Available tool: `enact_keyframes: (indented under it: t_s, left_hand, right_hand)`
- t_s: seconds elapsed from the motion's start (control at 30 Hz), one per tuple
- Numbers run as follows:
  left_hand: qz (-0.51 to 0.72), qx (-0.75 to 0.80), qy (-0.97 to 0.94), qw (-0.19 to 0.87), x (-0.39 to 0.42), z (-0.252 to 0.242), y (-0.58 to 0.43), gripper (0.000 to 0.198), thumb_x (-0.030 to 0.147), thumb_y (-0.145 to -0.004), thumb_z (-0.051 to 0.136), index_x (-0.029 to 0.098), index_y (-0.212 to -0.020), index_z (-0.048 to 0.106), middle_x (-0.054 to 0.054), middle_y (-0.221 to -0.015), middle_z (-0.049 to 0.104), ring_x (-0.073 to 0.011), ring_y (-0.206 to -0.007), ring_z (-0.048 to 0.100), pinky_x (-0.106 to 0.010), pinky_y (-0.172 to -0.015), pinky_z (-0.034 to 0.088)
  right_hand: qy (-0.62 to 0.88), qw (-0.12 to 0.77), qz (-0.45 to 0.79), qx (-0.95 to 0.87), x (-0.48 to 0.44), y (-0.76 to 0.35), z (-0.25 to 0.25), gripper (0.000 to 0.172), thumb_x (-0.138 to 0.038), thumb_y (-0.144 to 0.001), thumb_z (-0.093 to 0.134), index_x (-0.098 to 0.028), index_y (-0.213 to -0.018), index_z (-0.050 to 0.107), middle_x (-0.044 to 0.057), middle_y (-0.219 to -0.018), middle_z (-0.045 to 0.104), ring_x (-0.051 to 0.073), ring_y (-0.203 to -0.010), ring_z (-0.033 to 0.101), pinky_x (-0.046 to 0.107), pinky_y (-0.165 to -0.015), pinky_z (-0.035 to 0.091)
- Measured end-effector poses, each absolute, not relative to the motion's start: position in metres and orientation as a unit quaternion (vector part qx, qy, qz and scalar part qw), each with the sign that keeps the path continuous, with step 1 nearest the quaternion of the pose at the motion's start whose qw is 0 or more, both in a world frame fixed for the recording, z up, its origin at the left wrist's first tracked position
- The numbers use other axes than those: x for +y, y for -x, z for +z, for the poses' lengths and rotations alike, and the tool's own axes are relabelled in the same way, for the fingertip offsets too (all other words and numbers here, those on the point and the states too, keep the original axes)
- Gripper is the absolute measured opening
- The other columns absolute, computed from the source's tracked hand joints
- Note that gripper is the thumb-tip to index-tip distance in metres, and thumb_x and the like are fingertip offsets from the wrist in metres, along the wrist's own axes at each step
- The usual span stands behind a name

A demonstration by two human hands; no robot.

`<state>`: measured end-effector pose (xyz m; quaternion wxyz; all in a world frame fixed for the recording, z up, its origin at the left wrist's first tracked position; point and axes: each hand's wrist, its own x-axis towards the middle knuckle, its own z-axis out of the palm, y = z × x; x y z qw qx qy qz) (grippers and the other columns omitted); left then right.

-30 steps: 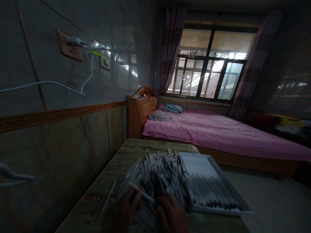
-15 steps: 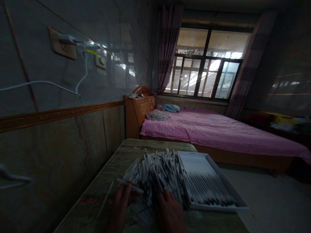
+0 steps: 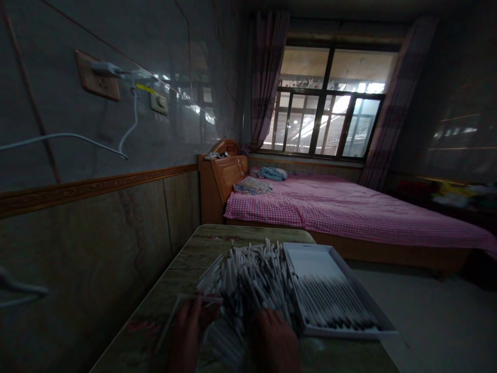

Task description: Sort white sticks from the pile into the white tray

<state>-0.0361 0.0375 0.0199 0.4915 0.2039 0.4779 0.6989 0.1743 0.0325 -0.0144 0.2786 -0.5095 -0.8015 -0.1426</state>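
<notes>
My left hand (image 3: 187, 329) is closed on a thin white pen-like stick (image 3: 213, 299), which lies almost level across its fingertips. At the near edge of a heap of similar white sticks (image 3: 252, 269), my right hand (image 3: 274, 334) has its fingers curled down. Whatever is under those fingers is hidden. To the right of the heap stands a shallow white tray (image 3: 314, 248). A row of slim sticks (image 3: 334, 300) with dark near ends lies side by side in it. Clear, tube-like pieces (image 3: 225, 344) lie between my hands, blurred.
The small patterned table (image 3: 186, 259) stands against the tiled wall (image 3: 116, 233). Beyond it is a bed (image 3: 310, 207) with a pink checked cover. A white cable (image 3: 70, 135) hangs from a plug in the wall socket (image 3: 99, 77). A window (image 3: 330, 103) is at the back.
My left hand has shifted slightly left and down with its stick, now close to the loose stick at the left. My right hand has moved slightly nearer to me.
</notes>
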Motion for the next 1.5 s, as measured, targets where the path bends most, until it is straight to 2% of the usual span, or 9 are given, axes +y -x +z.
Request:
enact_keyframes:
  t_s: [0.1, 0.3, 0.5, 0.8, 0.93, 1.07, 1.23, 1.33, 1.5]
  left_hand:
    - [0.701, 0.457, -0.213, 0.504, 0.041, 0.012, 0.038, 0.007, 0.032, -0.082, 0.071, 0.026, -0.08, 0.067, -0.006, -0.079, 0.081, -0.0296, -0.075, 0.079, -0.039, -0.069, 0.063]
    - [0.689, 0.45, -0.218, 0.525, 0.039, 0.006, 0.04, 0.024, 0.041, -0.075, 0.078, 0.025, -0.087, 0.064, -0.006, -0.084, 0.082, -0.0306, -0.083, 0.079, -0.041, -0.074, 0.064]
    - [0.697, 0.447, -0.238, 0.508, 0.037, 0.014, 0.037, 0.047, 0.056, -0.057, 0.087, 0.023, -0.082, 0.064, -0.006, -0.081, 0.082, -0.033, -0.082, 0.079, -0.041, -0.073, 0.065]
    - [0.673, 0.494, -0.269, 0.48, 0.032, 0.022, 0.032, 0.021, 0.028, -0.072, 0.08, 0.026, -0.082, 0.062, -0.004, -0.077, 0.081, -0.0314, -0.074, 0.079, -0.041, -0.068, 0.065]
    - [0.66, 0.501, -0.253, 0.498, 0.032, 0.024, 0.028, 0.022, 0.016, -0.072, 0.078, 0.027, -0.082, 0.063, -0.003, -0.072, 0.081, -0.0322, -0.069, 0.079, -0.041, -0.061, 0.064]
    - [0.658, 0.498, -0.275, 0.494, 0.033, 0.028, 0.031, 0.024, 0.025, -0.067, 0.084, 0.025, -0.082, 0.065, -0.004, -0.073, 0.081, -0.0322, -0.071, 0.079, -0.039, -0.062, 0.065]
    - [0.674, 0.49, -0.313, 0.456, 0.033, 0.032, 0.039, 0.047, 0.046, -0.054, 0.09, 0.021, -0.085, 0.067, -0.005, -0.073, 0.082, -0.0294, -0.067, 0.078, -0.036, -0.06, 0.064]
    - [0.672, 0.488, -0.319, 0.457, 0.033, 0.035, 0.04, 0.045, 0.045, -0.055, 0.09, 0.019, -0.085, 0.067, -0.005, -0.073, 0.081, -0.0271, -0.067, 0.077, -0.034, -0.061, 0.064]
    - [0.669, 0.493, -0.314, 0.46, 0.033, 0.038, 0.04, 0.042, 0.04, -0.053, 0.092, 0.02, -0.082, 0.068, -0.006, -0.072, 0.081, -0.0289, -0.066, 0.077, -0.035, -0.06, 0.064]
  right_hand:
    - [0.513, 0.285, -0.123, -0.8, 0.032, -0.178, -0.018, 0.023, -0.006, -0.081, 0.063, -0.027, -0.088, 0.059, 0.0, -0.083, 0.072, 0.024, -0.074, 0.07, 0.033, -0.06, 0.049]
    - [0.514, 0.294, -0.102, -0.799, 0.033, -0.179, -0.021, 0.026, -0.004, -0.081, 0.061, -0.028, -0.092, 0.06, 0.0, -0.086, 0.072, 0.023, -0.078, 0.07, 0.031, -0.061, 0.049]
    - [0.521, 0.3, -0.103, -0.793, 0.033, -0.179, -0.025, 0.026, -0.005, -0.081, 0.064, -0.029, -0.089, 0.061, -0.002, -0.085, 0.071, 0.022, -0.077, 0.069, 0.031, -0.062, 0.048]
    - [0.507, 0.304, -0.111, -0.799, 0.031, -0.182, -0.021, 0.028, -0.002, -0.078, 0.064, -0.028, -0.087, 0.062, -0.002, -0.084, 0.071, 0.022, -0.077, 0.068, 0.03, -0.063, 0.047]
    - [0.5, 0.313, -0.098, -0.801, 0.027, -0.184, -0.018, 0.031, -0.001, -0.077, 0.064, -0.028, -0.09, 0.063, -0.002, -0.086, 0.07, 0.021, -0.079, 0.068, 0.029, -0.066, 0.049]
    - [0.491, 0.347, -0.058, -0.797, 0.026, -0.191, -0.017, 0.035, -0.001, -0.076, 0.064, -0.029, -0.097, 0.064, 0.0, -0.094, 0.069, 0.019, -0.083, 0.069, 0.024, -0.067, 0.052]
    - [0.427, 0.421, -0.05, -0.798, 0.03, -0.201, -0.019, 0.048, 0.002, -0.081, 0.054, -0.028, -0.117, 0.062, 0.003, -0.098, 0.067, 0.017, -0.084, 0.069, 0.023, -0.074, 0.056]
    - [0.416, 0.434, -0.042, -0.798, 0.032, -0.203, -0.02, 0.046, 0.001, -0.086, 0.048, -0.027, -0.119, 0.061, 0.004, -0.098, 0.068, 0.017, -0.084, 0.069, 0.023, -0.074, 0.056]
    - [0.417, 0.433, -0.044, -0.798, 0.031, -0.204, -0.017, 0.043, 0.002, -0.084, 0.048, -0.026, -0.114, 0.063, 0.004, -0.095, 0.068, 0.017, -0.082, 0.07, 0.023, -0.071, 0.056]
